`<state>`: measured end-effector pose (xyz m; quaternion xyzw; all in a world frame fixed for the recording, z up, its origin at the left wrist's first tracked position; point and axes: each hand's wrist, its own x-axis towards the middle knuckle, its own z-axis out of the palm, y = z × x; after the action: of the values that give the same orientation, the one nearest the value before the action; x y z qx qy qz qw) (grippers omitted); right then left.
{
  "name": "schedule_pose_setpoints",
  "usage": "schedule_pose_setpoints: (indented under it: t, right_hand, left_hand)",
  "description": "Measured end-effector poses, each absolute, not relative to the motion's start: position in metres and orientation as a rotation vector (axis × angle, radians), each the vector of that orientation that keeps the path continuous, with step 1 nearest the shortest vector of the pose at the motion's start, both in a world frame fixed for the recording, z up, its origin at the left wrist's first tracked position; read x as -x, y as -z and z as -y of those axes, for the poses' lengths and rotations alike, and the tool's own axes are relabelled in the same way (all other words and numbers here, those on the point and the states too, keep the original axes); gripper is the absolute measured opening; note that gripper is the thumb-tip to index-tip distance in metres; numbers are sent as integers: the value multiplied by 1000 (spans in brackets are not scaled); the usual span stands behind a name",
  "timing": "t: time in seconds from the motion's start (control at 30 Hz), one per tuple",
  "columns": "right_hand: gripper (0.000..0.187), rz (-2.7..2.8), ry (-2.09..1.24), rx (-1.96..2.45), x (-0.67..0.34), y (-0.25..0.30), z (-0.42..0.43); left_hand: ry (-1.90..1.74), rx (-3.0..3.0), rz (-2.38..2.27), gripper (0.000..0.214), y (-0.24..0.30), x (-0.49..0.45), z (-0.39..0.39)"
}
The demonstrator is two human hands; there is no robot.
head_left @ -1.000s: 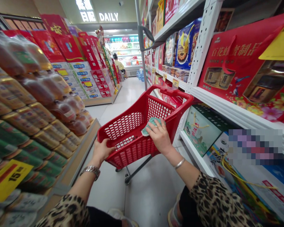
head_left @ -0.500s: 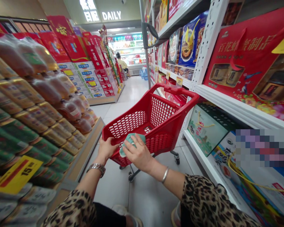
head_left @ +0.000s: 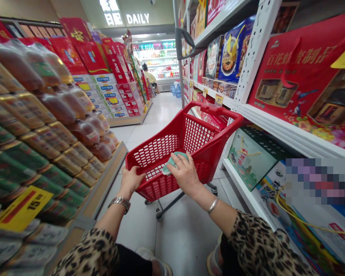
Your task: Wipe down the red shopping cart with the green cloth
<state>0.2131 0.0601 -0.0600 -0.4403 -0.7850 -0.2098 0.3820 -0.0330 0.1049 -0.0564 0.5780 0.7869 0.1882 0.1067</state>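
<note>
A red plastic shopping cart (head_left: 158,188) with perforated walls stands in front of me on its wheels, its handle toward the far right. My left hand (head_left: 131,181) grips the rim at the cart's near left corner, thumb over the inner side. Under my right hand (head_left: 185,172) is a pale green cloth (head_left: 170,165), pressed against the top rim of the near side wall. The fingers curve over the cloth, and part of it shows to their left. Through the mesh, the basket's inside shows no goods.
Stacked drink packs (head_left: 60,149) line the left, with a yellow price tag (head_left: 23,209) low down. White shelves (head_left: 293,122) with gift boxes run close along the right. Beyond the cart the tiled aisle (head_left: 156,109) leads to lit coolers, where a person (head_left: 149,74) sits.
My right hand has slid the cloth along the rim to the right, away from my left hand. My left hand stays on the corner, and the cart has barely moved.
</note>
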Motion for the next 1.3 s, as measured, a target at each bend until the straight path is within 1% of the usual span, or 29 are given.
schedule_pose_setpoints:
  t: [0.1,0.3,0.63,0.9,0.93,1.0,1.13,1.23,1.3]
  right_hand:
    - [16,1987,550,1129,-221,61,-61]
    - [19,1983,556,1090,-228,65,-53]
    - [27,1991,419,1054,-223,78,-11]
    - [39,1992,332,1150,-281,76,25]
    - [40,2001,319,1160,-288,75,28]
    - [42,2007,290,1180,-301,73,34]
    - [46,1990,255,1215,-319,73,44]
    - [46,1985,226,1235,-327,74,51]
    - [47,1985,201,1247,-330,75,56]
  left_hand:
    - [-507,-1627,-2301,54,50,23,-97]
    - [-607,-1529,-2313,61,44,2,-81]
    - [-780,-1396,-2321,55,40,-59,-37]
    - [-1049,-1628,-2170,74,75,-93,11]
    - [-1064,-1684,-2155,74,78,-92,17]
    - [-1047,-1817,-2117,67,81,-86,26]
    - [-806,-2216,-1875,44,79,-64,35]
    - [-672,-2416,-1644,43,74,-51,37]
    - [-649,-2424,-1603,43,72,-48,39]
